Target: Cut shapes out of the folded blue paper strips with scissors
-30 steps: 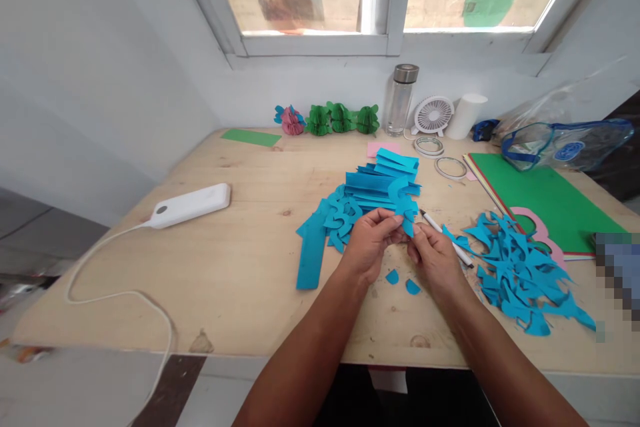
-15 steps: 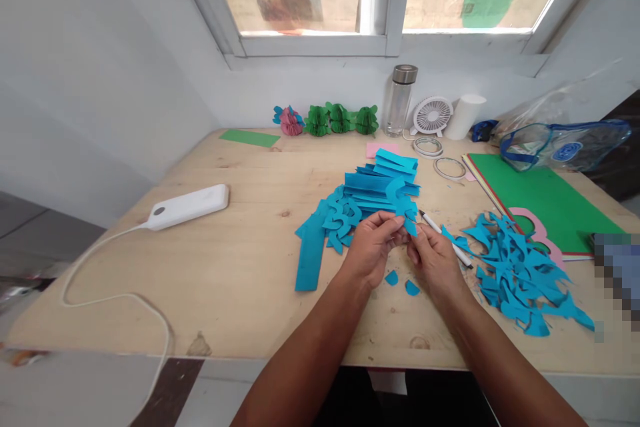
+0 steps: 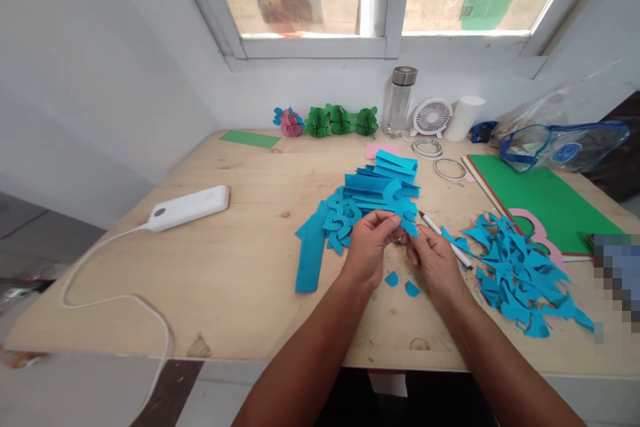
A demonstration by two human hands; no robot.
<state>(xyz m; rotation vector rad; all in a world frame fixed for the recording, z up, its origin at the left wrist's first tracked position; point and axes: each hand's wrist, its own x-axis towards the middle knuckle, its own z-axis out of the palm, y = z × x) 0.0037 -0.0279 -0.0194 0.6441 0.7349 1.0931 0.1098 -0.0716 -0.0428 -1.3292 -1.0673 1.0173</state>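
Observation:
A curved blue paper cutout (image 3: 407, 215) is raised over the desk between my hands. My left hand (image 3: 369, 248) pinches its lower edge between thumb and fingers. My right hand (image 3: 436, 255) is closed at its lower right tip, the fingers partly hidden. Behind the cutout lie folded blue paper strips (image 3: 373, 187). Left of my left hand are a small pile of curved blue cutouts (image 3: 340, 217) and a long blue strip (image 3: 310, 257). Two small blue scraps, one of them a half-round scrap (image 3: 412, 289), rest below my hands.
A white marker (image 3: 457, 252) and a heap of blue paper offcuts (image 3: 523, 273) lie to the right, by green paper sheets (image 3: 545, 193). Tape rolls (image 3: 449, 169), a fan (image 3: 433, 117) and a glass bottle (image 3: 400, 103) stand behind. A white power bank (image 3: 190, 207) with cable lies left.
The cutout has tilted slightly between my fingers, its upper curve shifting a little left. Both hands stay in nearly the same place.

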